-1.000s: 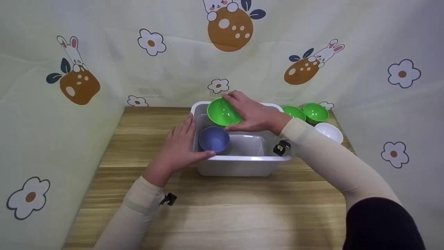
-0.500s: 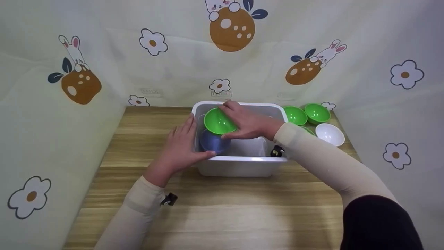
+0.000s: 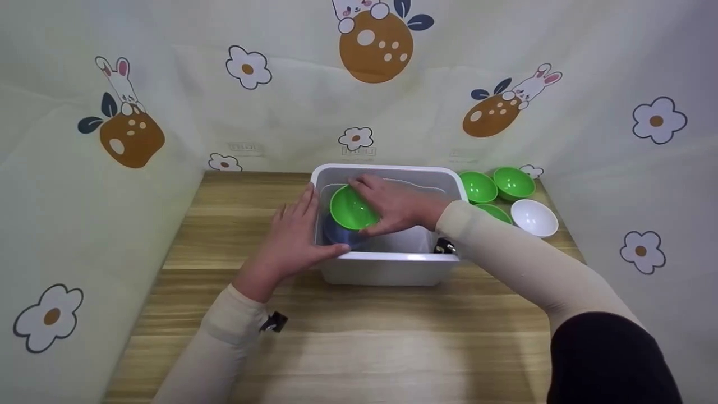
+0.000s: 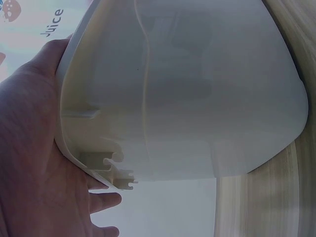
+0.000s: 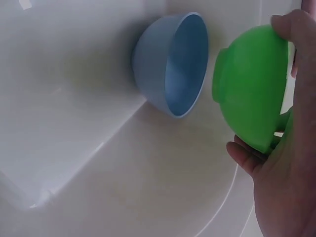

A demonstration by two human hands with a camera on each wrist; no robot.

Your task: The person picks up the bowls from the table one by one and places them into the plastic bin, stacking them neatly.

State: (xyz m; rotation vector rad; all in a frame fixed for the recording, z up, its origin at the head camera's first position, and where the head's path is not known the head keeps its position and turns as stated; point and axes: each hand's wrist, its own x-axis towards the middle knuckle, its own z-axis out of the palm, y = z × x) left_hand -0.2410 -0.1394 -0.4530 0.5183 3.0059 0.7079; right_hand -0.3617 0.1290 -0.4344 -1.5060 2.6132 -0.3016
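Note:
My right hand (image 3: 395, 205) grips a green bowl (image 3: 352, 210) by its rim, inside a white plastic tub (image 3: 404, 257). Beneath it a blue bowl (image 5: 150, 64) stands on the tub's floor; in the head view the green bowl hides most of it. The right wrist view shows a gap between the green bowl's base and the blue bowl's rim. My left hand (image 3: 286, 241) rests on the tub's left corner, fingers straight along the side rim and thumb over the front rim. In the left wrist view several fingertips reach past the tub's edge.
Right of the tub stand several bowls: green bowls (image 3: 514, 183) and a white bowl (image 3: 534, 217). The wooden table (image 3: 359, 336) ends at a patterned cloth wall (image 3: 291, 112) behind and on both sides.
The right hand has lowered the green bowl deeper into the tub, over the blue bowl, which is now mostly covered in the head view. The left hand has stayed on the rim.

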